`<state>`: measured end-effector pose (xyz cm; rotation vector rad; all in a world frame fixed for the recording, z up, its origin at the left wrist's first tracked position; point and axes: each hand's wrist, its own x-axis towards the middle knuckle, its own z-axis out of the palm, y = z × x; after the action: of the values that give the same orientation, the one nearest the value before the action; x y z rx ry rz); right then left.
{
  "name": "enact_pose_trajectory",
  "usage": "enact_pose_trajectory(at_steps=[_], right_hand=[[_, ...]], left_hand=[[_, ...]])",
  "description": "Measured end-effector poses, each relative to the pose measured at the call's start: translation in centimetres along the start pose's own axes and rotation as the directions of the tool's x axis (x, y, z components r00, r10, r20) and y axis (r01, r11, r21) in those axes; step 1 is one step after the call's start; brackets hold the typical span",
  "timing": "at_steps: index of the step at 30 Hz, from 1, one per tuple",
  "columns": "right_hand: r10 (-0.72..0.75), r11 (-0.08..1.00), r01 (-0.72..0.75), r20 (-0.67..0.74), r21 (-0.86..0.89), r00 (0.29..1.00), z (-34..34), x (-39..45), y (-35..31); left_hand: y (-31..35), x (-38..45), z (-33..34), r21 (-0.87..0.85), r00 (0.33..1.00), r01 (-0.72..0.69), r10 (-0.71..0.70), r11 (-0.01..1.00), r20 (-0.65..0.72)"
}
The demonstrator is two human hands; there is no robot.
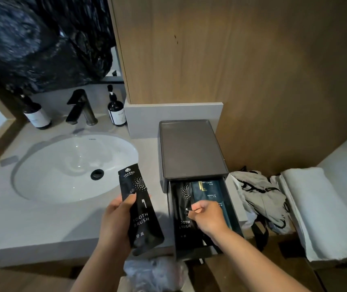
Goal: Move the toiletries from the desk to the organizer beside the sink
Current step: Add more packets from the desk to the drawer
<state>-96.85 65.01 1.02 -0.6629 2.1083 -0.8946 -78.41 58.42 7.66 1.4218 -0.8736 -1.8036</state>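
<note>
2 black toothbrush pouches in play. 1 toothbrush pouch (142, 209) is gripped upright in the left hand (115, 220), thumb pressed across its front, fingers curled behind it, above the counter edge between sink and organizer. The 2nd pouch (184, 216) lies in the left side of the organizer's open drawer (198, 252), touching the teal shower cap sachets (208, 190) on its right. Right hand (207, 216) is over the drawer, fingers curled, fingertips on the 2nd pouch; a real pinch, cannot tell. Dark grey organizer (191, 148) sits on the counter (42, 220) just right of the white sink (71, 165), top tray bare. Black faucet (79, 108) behind the sink, 1 pump bottle (116, 110) each side. Crumpled bag (261, 197) and folded white towel (320, 209) to the right.
</note>
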Motion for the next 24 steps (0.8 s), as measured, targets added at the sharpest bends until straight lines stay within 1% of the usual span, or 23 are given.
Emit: enact_pose_trajectory(at_steps=[5, 9, 11, 14, 16, 19, 22, 24], right_hand=[[-0.078, 0.994, 0.076, -0.020, -0.083, 0.997, -0.3, 0.2, -0.3], [-0.240, 0.959, 0.232, -0.026, -0.165, 0.971, -0.4, 0.3, -0.1], [-0.313, 0.920, 0.305, 0.008, -0.244, 0.950, -0.3, 0.1, 0.1], [-0.325, 0.885, 0.333, 0.080, -0.324, 0.942, 0.0, -0.1, 0.4], [-0.317, 0.883, 0.334, 0.105, -0.331, 0.943, 0.2, -0.1, 0.5], [-0.327, 0.877, 0.342, 0.103, -0.336, 0.939, 0.1, -0.1, 0.3], [-0.348, 0.873, 0.352, 0.076, -0.336, 0.935, -0.1, 0.2, 0.2], [-0.373, 0.904, 0.366, 0.011, -0.219, 0.928, -0.2, 0.1, 0.0]], left_hand=[[-0.5, 0.3, 0.1, -0.004, 0.999, -0.029, 0.029, 1.000, -0.023], [-0.9, 0.1, 1.3, -0.021, 1.000, -0.004, 0.004, 1.000, -0.013], [-0.8, -0.1, 1.9, -0.023, 1.000, -0.003, 0.003, 1.000, 0.016], [-0.6, 0.1, 2.5, -0.025, 0.999, -0.018, 0.019, 1.000, 0.047], [-0.4, 0.1, 2.7, -0.018, 0.996, -0.028, 0.030, 0.999, 0.081], [0.1, 0.2, 3.0, 0.051, 0.984, -0.071, 0.062, 0.996, 0.169], [0.4, 0.2, 3.4, 0.030, 0.964, -0.088, 0.077, 0.996, 0.255], [0.4, 0.4, 3.7, -0.002, 0.949, -0.088, 0.084, 0.996, 0.304]])
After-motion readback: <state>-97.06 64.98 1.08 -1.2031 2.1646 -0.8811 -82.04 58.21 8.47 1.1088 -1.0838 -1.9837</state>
